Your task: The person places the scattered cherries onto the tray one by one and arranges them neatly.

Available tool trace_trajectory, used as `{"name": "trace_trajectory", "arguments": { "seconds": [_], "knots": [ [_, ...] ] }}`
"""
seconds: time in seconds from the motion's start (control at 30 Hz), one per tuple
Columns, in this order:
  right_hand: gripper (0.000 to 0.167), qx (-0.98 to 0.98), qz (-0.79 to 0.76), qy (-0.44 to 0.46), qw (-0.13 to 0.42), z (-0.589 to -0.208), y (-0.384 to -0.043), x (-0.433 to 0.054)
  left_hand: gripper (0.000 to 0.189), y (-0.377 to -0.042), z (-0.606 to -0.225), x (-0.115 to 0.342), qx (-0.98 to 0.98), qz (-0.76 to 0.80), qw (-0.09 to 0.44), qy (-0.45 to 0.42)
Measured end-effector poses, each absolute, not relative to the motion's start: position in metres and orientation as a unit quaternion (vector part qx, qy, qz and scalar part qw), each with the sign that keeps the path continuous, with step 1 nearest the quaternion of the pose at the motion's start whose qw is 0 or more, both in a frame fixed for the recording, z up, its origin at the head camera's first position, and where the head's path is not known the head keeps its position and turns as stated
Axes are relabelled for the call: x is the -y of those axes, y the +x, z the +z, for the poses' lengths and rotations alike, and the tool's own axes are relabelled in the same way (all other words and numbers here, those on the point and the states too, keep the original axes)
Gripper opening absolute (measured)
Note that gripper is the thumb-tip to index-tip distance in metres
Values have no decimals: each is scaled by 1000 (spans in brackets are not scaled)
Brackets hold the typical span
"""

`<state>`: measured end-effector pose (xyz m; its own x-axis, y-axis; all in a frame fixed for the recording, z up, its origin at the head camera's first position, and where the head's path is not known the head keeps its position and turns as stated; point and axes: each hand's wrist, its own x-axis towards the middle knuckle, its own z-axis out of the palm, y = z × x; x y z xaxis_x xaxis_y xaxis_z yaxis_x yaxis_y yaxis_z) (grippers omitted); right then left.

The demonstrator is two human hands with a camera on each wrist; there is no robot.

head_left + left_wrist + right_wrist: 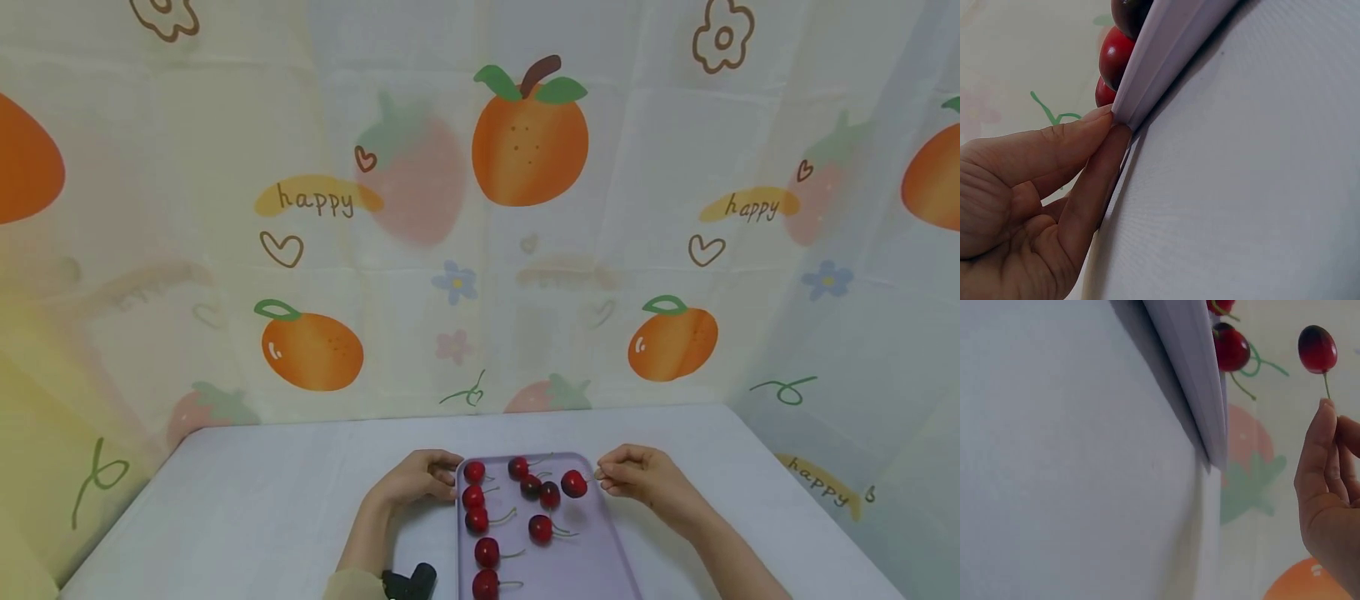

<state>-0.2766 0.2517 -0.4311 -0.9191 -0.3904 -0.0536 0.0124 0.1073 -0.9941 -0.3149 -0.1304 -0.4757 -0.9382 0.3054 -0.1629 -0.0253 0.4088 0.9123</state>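
Observation:
A lilac tray [585,562] holds several dark red cherries with green stems. My left hand [416,479] pinches the tray's far left corner between thumb and fingers, as the left wrist view shows. Beyond the tray's right rim, my right hand [648,483] pinches the stem of a cherry [1317,350]. That cherry hangs off the fingertips, raised above the tray in the right wrist view. Along the tray's left side runs a column of cherries [487,552]. A small cluster of cherries [530,487] lies near the far edge, with a single cherry [540,529] nearer me.
The tray lies on a white-covered table [285,508]. A black object [411,582] shows by the left wrist, partly cut off by the frame. Behind the table hangs a curtain [525,317] printed with fruit, flowers and hearts.

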Motion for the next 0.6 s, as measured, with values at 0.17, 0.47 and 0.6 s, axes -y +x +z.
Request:
{"name": "trace_trajectory", "arguments": {
  "seconds": [0.17, 0.47, 0.6],
  "knots": [
    [16, -723, -650, -148, 180, -433, -269, -243, 53, -316, -476, 131, -822, 539, 157, 92],
    [9, -707, -643, -183, 229, -444, -262, -233, 54, -318, -477, 131, -821, 540, 155, 101],
    [13, -706, -635, -196, 243, -446, -260, -229, 53, -317, -477, 131, -822, 538, 155, 101]
  ]
}}
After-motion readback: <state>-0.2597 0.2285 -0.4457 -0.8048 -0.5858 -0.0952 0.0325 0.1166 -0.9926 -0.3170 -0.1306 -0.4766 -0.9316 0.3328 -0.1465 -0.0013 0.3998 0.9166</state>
